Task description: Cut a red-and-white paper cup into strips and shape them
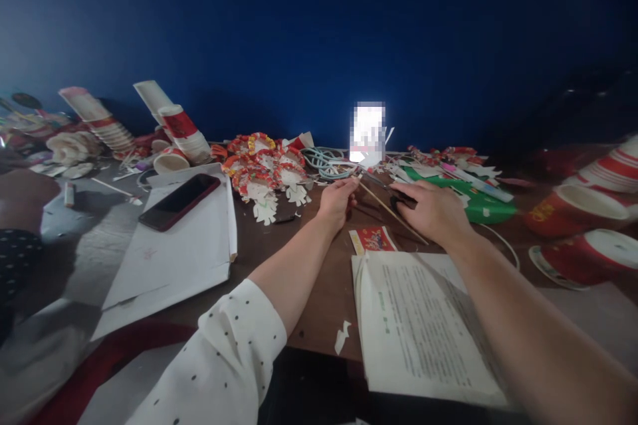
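Note:
My left hand (339,202) is closed in a pinch on the upper end of a thin pale stick (391,214), which slants down to the right over the table. Scissors (376,178) with dark handles are in my right hand (433,209), their blades reaching toward my left fingertips. Whether the blades touch the stick I cannot tell. Under the stick lies a small red printed paper piece (373,240). Just left of my left hand is a pile of cut red-and-white paper cup pieces (266,169).
An open book (423,325) lies in front, below my right forearm. A phone (180,201) rests on white paper (174,255) at left. Stacked paper cups (187,133) lean at the back; red cups (588,249) stand right. Behind are a bright pixelated screen (367,129) and a cable (326,163).

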A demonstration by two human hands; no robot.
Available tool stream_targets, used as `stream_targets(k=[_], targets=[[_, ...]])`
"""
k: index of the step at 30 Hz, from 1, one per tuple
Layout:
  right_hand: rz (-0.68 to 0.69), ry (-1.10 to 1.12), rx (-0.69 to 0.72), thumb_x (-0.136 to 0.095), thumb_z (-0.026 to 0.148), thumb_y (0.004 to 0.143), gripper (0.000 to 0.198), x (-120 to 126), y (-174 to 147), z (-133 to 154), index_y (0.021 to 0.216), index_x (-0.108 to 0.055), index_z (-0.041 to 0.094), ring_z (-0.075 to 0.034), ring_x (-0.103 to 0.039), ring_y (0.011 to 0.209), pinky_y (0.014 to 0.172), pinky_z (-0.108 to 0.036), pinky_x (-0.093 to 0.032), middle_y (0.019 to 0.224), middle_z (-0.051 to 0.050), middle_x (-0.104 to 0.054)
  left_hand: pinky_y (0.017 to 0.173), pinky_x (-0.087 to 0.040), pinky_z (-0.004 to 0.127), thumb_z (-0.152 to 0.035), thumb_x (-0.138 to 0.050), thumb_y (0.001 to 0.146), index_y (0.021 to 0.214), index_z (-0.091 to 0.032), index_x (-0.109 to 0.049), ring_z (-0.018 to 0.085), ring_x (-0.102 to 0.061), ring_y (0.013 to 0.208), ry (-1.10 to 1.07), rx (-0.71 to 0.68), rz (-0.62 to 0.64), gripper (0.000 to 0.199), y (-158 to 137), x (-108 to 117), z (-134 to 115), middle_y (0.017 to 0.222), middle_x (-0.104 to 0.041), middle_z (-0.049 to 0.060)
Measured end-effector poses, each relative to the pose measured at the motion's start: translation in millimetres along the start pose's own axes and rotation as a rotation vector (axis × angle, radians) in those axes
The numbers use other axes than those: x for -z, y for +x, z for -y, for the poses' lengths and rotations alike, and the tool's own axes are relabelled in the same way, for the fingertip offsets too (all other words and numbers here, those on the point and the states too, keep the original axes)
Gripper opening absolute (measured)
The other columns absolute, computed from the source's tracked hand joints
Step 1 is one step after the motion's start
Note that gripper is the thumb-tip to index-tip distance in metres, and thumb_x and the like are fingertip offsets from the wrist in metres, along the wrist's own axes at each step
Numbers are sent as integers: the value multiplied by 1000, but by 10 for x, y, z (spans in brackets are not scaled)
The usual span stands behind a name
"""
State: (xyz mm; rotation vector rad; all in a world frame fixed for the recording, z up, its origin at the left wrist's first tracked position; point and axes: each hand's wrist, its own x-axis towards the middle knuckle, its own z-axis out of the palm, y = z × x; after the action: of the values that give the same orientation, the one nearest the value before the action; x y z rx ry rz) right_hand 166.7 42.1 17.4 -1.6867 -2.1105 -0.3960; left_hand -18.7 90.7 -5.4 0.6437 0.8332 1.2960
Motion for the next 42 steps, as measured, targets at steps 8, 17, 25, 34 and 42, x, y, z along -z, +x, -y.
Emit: stream_targets(k=[8, 17, 25, 34, 42], targets=[[22, -3, 28, -56, 31, 82, 33, 22, 13, -20, 112, -70, 30, -23, -67, 86, 74, -34, -47, 106, -2, -72, 42, -32, 13, -19, -78, 65, 68, -13, -63, 2, -40, 47, -10, 1, -9, 16, -22, -17, -16, 57, -52, -4], [-39, 168, 88, -53, 24, 83, 35, 15, 35, -11, 115, -69, 27, -21, -66, 92, 80, -33, -50, 105, -3, -71, 43, -32, 15, -17, -72, 70, 68, -13, -64, 2, -39, 46, -2, -5, -39, 10, 12, -10, 10, 55, -50, -5], [-9, 8, -379, -59, 34, 77, 39, -88, 26, -488, 114, -70, 26, -29, -66, 77, 65, -39, -48, 87, -8, -73, 42, -31, 14, -22, -78, 66, 66, -14, -62, 2, -39, 45, 16, -3, -52, 18, 9, -12, 6, 55, -50, -4], [-12, -58, -338, -61, 39, 76, 24, -29, 29, -453, 87, -77, 26, -33, -65, 85, 68, -44, -49, 89, -12, -73, 42, -32, 14, -21, -77, 66, 67, -13, -62, 3, -41, 46, 36, -16, -36, 17, 20, 2, 26, 55, -51, -4], [-49, 547, -105, -55, 38, 87, 36, -104, 27, 285, 114, -69, 19, -22, -67, 96, 87, -35, -52, 109, -9, -72, 42, -32, 15, -19, -75, 69, 66, -13, -63, 3, -41, 44, 59, -33, -5, 13, 25, 2, 51, 53, -53, -4]])
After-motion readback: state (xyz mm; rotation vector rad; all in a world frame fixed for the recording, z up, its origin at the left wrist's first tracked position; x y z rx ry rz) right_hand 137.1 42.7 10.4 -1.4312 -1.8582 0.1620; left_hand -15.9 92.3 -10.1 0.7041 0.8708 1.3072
